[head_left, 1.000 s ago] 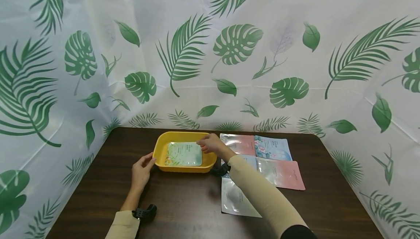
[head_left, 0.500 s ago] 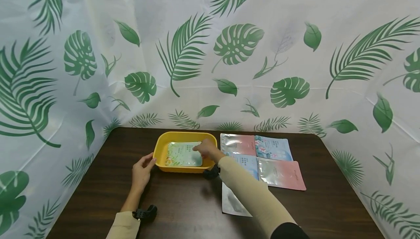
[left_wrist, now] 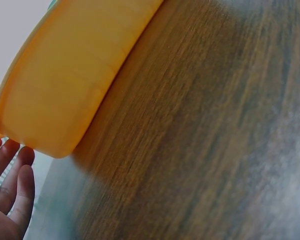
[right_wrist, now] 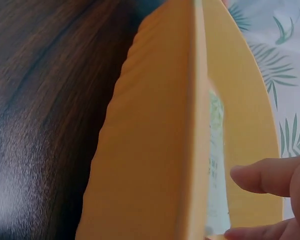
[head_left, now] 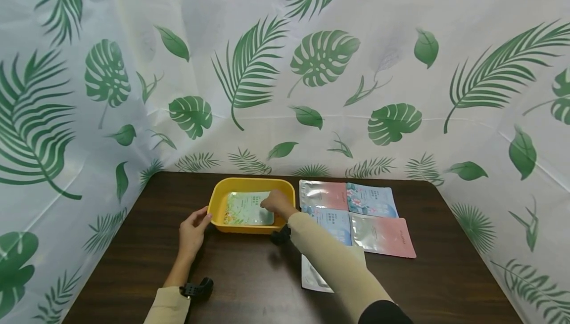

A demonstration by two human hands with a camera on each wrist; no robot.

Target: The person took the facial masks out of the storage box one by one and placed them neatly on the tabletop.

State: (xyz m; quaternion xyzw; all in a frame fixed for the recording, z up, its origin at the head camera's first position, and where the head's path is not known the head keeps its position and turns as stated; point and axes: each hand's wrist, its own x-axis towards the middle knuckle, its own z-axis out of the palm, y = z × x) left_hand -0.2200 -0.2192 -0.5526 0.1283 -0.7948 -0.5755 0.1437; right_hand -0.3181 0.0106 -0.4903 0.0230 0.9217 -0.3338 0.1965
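A yellow plastic basket [head_left: 218, 221] stands near the back edge of the table. Flat inside it lies a green-and-white sheet mask packet [head_left: 242, 210] with a leafy print. The left hand [head_left: 191, 232] rests its fingertips against the basket's left end; in the left wrist view the fingers [left_wrist: 26, 185] are fairly straight. Over the packet's right end reaches the right hand [head_left: 277, 203], inside the basket. The right wrist view shows its thumb [right_wrist: 255, 175] apart from the finger below. Whether its other fingertips touch the packet is hidden.
Right of the basket lie several more sheet mask packets: two pink-and-silver ones [head_left: 322, 195] [head_left: 383, 235], two blue floral ones [head_left: 371, 200] [head_left: 334, 222] and a silvery one [head_left: 313, 274] partly under the right sleeve. A leaf-patterned curtain [head_left: 267, 76] hangs behind the dark wooden table [head_left: 249, 274].
The right hand has moved slightly left and down, further into the basket over the packet. Its forearm has shifted left, uncovering more of the blue packet. The left hand and basket stay put.
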